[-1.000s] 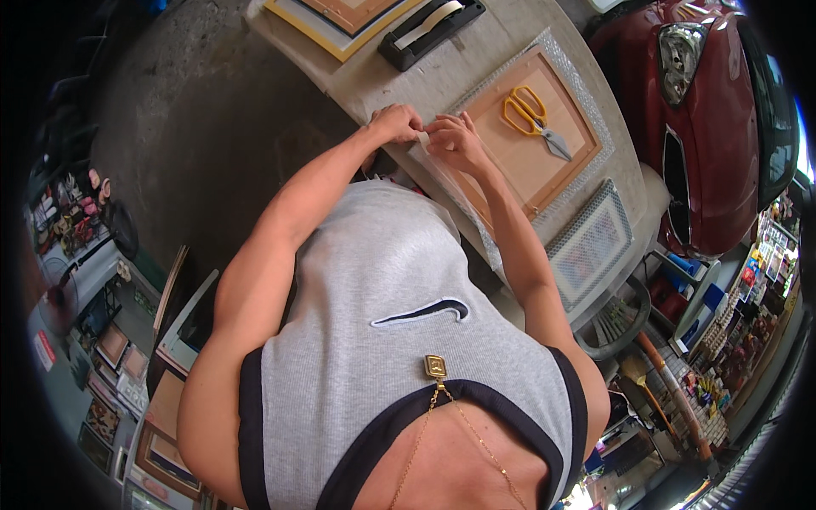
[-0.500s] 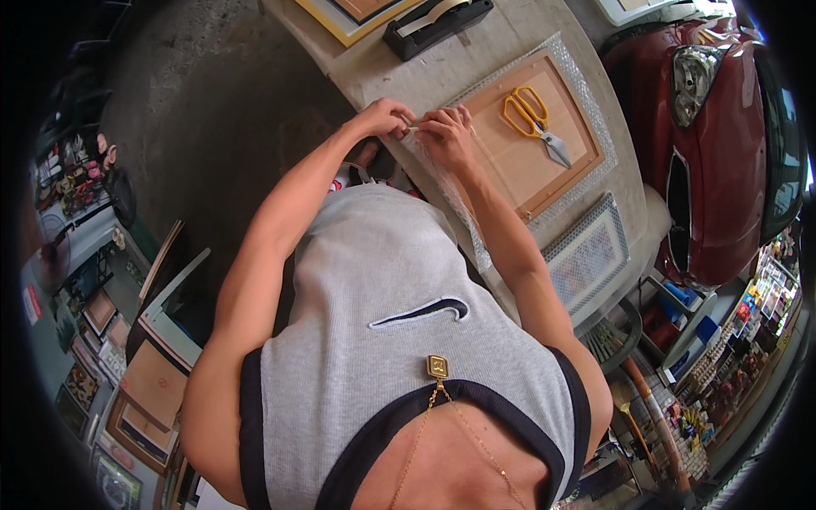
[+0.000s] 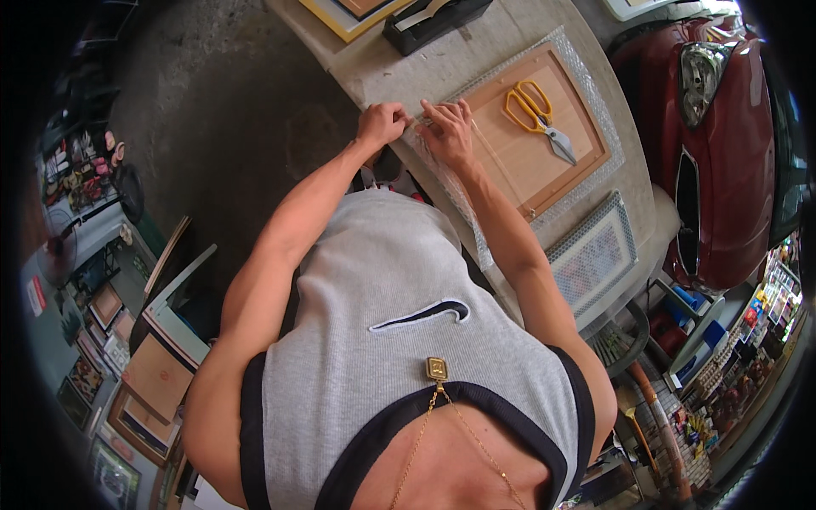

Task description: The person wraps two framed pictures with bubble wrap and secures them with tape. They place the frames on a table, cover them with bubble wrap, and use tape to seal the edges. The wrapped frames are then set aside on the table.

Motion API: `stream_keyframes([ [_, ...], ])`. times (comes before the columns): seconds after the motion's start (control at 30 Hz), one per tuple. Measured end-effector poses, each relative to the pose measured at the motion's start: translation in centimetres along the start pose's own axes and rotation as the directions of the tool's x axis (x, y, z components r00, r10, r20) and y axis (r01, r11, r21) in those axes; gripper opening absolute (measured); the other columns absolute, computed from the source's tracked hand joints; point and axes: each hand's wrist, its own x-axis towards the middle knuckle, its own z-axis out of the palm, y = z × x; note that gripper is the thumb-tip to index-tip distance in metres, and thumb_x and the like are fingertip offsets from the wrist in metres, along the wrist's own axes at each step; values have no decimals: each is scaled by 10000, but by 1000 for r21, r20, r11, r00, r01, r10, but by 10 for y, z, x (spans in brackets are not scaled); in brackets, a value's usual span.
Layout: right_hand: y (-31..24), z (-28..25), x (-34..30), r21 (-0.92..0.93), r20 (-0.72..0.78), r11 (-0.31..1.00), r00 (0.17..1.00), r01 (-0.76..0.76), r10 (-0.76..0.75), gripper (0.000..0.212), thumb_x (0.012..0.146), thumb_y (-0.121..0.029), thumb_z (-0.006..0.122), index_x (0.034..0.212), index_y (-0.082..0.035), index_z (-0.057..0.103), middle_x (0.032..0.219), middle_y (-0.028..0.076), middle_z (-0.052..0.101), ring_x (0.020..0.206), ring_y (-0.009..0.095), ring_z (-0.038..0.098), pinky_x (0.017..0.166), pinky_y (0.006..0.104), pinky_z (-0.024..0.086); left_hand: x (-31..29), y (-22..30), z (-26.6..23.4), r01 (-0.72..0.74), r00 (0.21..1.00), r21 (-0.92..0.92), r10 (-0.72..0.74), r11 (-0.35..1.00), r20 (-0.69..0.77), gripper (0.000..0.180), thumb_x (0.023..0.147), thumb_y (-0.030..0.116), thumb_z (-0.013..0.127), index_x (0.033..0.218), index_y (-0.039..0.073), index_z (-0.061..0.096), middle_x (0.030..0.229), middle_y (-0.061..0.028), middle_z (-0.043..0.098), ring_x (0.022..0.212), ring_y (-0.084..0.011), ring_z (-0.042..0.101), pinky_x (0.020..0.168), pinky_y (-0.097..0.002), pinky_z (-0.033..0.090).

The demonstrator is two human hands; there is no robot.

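- At pale surface (image 3: 374,68), works beside wooden frame (image 3: 510,157) lying on bubble wrap (image 3: 574,75).
- Curls left grip (image 3: 382,124) nearly closed; cannot tell if holding anything.
- Spreads right grip (image 3: 447,133) loosely at wrap's near edge.

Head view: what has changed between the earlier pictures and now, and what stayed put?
The left hand and right hand have both shifted slightly left, away from the scissors; the right hand's fingers, curled half a second ago, are now spread wider. Whether anything was let go is unclear. The scissors remain on the picture frame; the tape dispenser and smaller wrapped frame also stay put.
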Motion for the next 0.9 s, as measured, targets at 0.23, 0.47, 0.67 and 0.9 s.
stream_keyframes([
  [0.23,0,0,0,-73,-3,995,998,62,-62,329,741,-267,710,1056,-173,687,1018,6,649,1065,198,541,1065,487,237,26,6,-13,115,959,340,-194,933,207,294,758,342,725,763,57,651,710,-116,680,706,-280,682,633,-380,526],
  [0.47,0,-6,-3,-19,-8,996,996,88,-88,274,770,-264,692,1024,-162,697,1047,20,641,1108,221,528,1058,477,263,-20,11,17,-137,984,0,136,991,-111,163,839,235,612,852,87,679,780,-138,673,744,-344,654,643,-410,514],
  [0.67,1,-31,-41,-229,122,963,985,145,-120,342,830,-326,646,1126,-154,654,1363,74,492,1335,268,370,1111,501,203,-18,13,18,-132,980,39,136,991,-145,210,840,270,597,883,100,712,803,-158,669,774,-365,646,684,-424,515],
  [0.9,-8,-104,-162,-465,24,866,975,-184,221,434,852,-426,604,1201,-168,616,1423,89,430,1381,288,295,1129,516,144,-16,25,16,-13,999,145,20,989,-48,233,835,313,573,890,132,710,851,-162,671,832,-380,636,725,-469,506],
])
